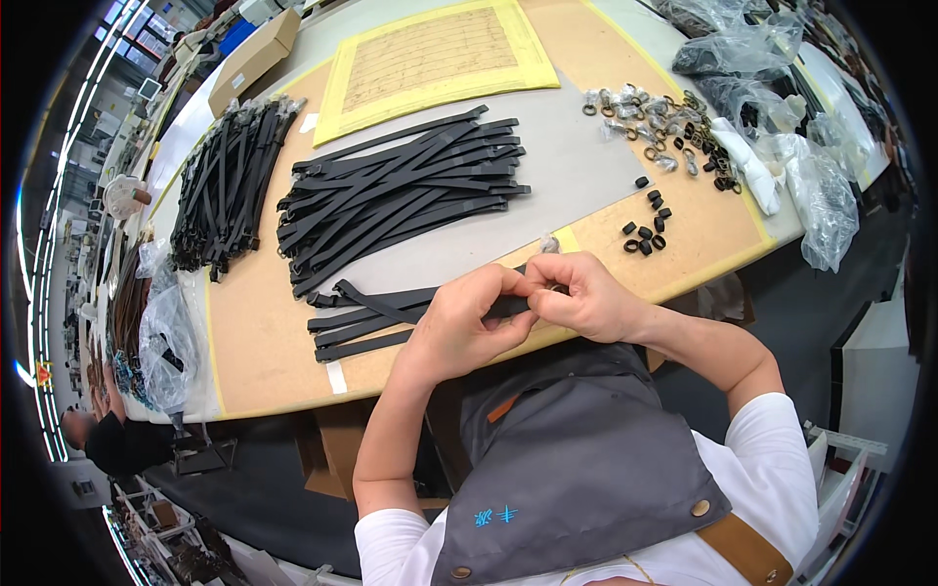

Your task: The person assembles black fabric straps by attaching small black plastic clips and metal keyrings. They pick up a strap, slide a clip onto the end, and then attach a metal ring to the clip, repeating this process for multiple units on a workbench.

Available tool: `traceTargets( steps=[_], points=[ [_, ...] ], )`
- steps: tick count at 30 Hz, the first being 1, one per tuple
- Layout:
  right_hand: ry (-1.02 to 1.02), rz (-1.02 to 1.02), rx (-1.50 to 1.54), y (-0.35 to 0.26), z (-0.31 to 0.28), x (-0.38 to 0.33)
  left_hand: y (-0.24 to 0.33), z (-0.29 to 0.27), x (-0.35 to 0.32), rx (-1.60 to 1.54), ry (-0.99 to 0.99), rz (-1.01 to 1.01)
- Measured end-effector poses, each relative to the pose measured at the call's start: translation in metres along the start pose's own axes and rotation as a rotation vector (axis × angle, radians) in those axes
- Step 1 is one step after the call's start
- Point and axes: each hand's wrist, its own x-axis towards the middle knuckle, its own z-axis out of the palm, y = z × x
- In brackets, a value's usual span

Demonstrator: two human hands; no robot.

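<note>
Both of my hands meet above the near edge of the table. My left hand (473, 317) is closed round the end of a black strap (391, 297), whose length trails leftward over other straps. Fingers pinched, my right hand (584, 298) touches the left at the strap's end; a small dark ring-like piece partly shows between the fingertips, too covered to name. Several loose black straps (363, 344) lie beside my left hand. Farther off rests a large pile of black straps (401, 190). Small black loops (645, 232) lie to the right of my right hand.
Bronze-coloured metal rings and clear-wrapped pieces (655, 122) are scattered at the far right, near plastic bags (821, 186). A second bundle of black straps (234, 181) lies left. Behind are a yellow-edged board (430, 63) and a cardboard box (256, 61). Another person (122, 439) is at the far left.
</note>
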Motion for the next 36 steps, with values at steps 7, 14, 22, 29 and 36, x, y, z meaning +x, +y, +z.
traceTargets(
  steps=[7,14,22,29,36],
  points=[
    [-0.261,0.308,-0.018,-0.028,-0.024,-0.006,-0.001,0.004,-0.006,-0.042,-0.017,-0.019],
    [-0.282,0.233,0.107,-0.016,-0.016,-0.005,-0.005,0.003,-0.007,-0.089,-0.042,0.019],
    [-0.077,0.099,0.186,-0.009,0.006,0.003,-0.016,-0.022,-0.016,-0.052,-0.021,-0.024],
    [-0.365,0.054,-0.908,-0.028,-0.049,0.057,-0.042,-0.112,-0.060,0.450,0.174,0.038],
    [0.237,-0.207,-1.037,0.029,-0.075,0.190,-0.089,-0.061,-0.063,0.514,0.179,-0.007]
  ],
)
